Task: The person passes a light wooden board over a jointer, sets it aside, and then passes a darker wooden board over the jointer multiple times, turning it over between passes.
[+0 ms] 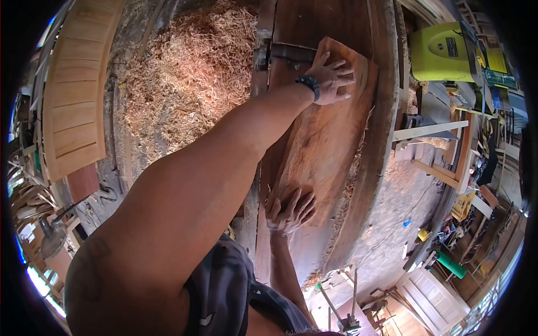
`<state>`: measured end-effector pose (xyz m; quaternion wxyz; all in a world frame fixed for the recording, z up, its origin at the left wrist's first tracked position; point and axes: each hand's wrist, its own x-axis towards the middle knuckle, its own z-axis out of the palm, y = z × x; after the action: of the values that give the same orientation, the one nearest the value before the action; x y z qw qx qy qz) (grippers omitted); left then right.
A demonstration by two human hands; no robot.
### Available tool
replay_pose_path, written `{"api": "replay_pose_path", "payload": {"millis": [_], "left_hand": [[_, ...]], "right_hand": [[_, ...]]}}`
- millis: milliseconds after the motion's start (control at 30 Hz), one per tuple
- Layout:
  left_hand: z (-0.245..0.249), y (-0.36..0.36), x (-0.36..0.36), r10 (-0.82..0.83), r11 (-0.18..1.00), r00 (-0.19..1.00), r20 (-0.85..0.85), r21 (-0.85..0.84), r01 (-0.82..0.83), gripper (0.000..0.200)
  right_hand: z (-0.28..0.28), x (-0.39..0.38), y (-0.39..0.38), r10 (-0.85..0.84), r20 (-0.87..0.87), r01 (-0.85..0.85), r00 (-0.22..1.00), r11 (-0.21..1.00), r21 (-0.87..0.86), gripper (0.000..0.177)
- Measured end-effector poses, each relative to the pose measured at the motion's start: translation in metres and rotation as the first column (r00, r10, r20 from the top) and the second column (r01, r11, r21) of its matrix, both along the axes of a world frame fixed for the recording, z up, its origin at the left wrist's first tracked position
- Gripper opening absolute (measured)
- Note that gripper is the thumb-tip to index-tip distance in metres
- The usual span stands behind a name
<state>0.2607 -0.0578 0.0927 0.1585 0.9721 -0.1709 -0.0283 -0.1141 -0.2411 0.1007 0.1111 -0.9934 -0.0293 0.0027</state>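
A reddish-brown wooden plank (322, 143) lies at a slant on a wooden bench surface (305, 25), with shavings along its right edge. My left hand (332, 78), with a dark watch on the wrist, presses flat on the plank's far end, fingers spread. Near the plank's close end, my right hand (291, 214) rests flat with its fingers apart. A dark bar-like part (293, 52) sits in a gap in the bench, just left of the plank's far end. Neither hand grips anything.
A large heap of wood shavings (196, 73) covers the floor to the left. Beyond it stands a panelled wooden door (75, 95). On the right are a yellow-green machine cover (443, 53), a wooden frame (459, 148) and a green roll (451, 264). Another panelled piece (431, 299) lies lower right.
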Motion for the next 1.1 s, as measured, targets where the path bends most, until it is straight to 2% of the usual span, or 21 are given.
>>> {"api": "replay_pose_path", "payload": {"millis": [1100], "left_hand": [[-0.002, 0.015, 0.025, -0.014, 1.000, 1.000, -0.012, 0.003, 0.014, 0.062]], "right_hand": [[0.002, 0.023, 0.022, 0.000, 0.016, 0.001, 1.000, 1.000, -0.021, 0.074]]}}
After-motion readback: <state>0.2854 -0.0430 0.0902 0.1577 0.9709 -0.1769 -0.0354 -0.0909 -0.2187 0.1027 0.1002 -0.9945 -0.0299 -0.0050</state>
